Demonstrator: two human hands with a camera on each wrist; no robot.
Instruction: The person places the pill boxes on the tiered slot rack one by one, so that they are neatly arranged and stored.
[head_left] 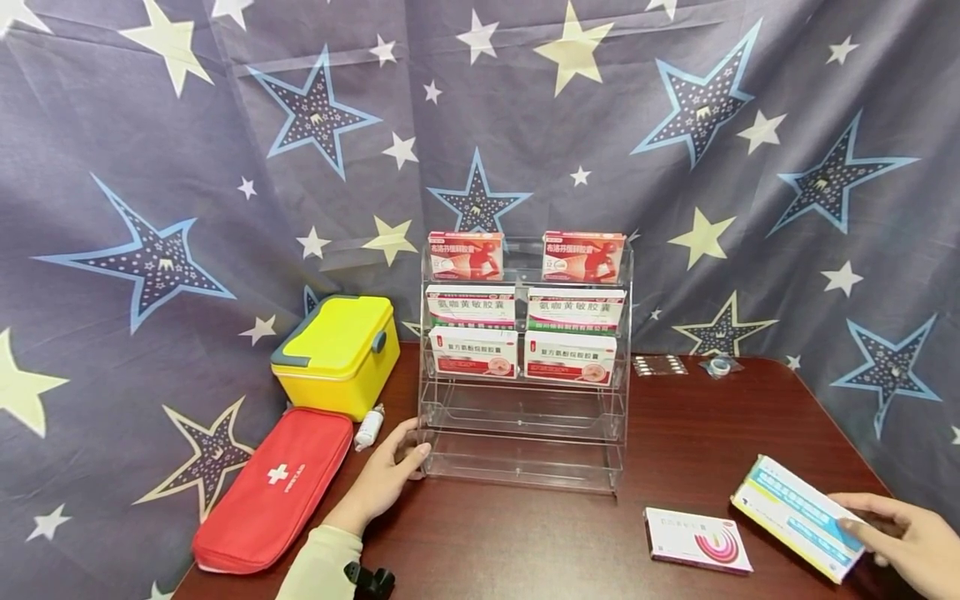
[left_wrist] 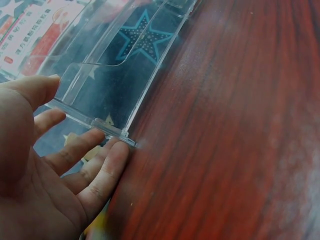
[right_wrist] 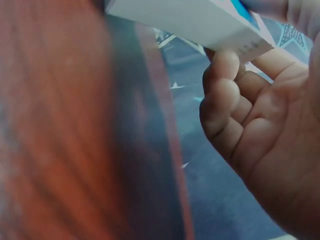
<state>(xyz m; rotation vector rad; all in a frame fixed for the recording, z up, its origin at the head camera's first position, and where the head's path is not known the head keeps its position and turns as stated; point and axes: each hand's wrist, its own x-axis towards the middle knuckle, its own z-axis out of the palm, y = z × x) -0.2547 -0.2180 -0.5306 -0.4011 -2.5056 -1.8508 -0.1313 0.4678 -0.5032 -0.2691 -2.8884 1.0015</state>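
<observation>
A clear acrylic display rack (head_left: 517, 477) stands mid-table, its upper tiers holding medicine boxes in pairs: red ones (head_left: 583, 257), white-and-green ones (head_left: 576, 310) and white-and-red ones (head_left: 570, 358). My left hand (head_left: 390, 462) rests against the rack's lower left side; in the left wrist view its fingers (left_wrist: 112, 162) touch the clear edge, the thumb nearer the front. At the right, my right hand (head_left: 900, 533) pinches a white, blue and yellow medicine box (head_left: 802, 517) by its near end. The right wrist view shows that box's pale side (right_wrist: 185, 22) between thumb and fingers.
A white medicine box with pink arcs (head_left: 697, 540) lies right of the rack. Blister packs (head_left: 660, 365) and a tape roll (head_left: 720, 367) lie behind. At left are a yellow case (head_left: 337, 358), a red first-aid pouch (head_left: 273, 492) and a small white bottle (head_left: 369, 428). Starry cloth hangs behind.
</observation>
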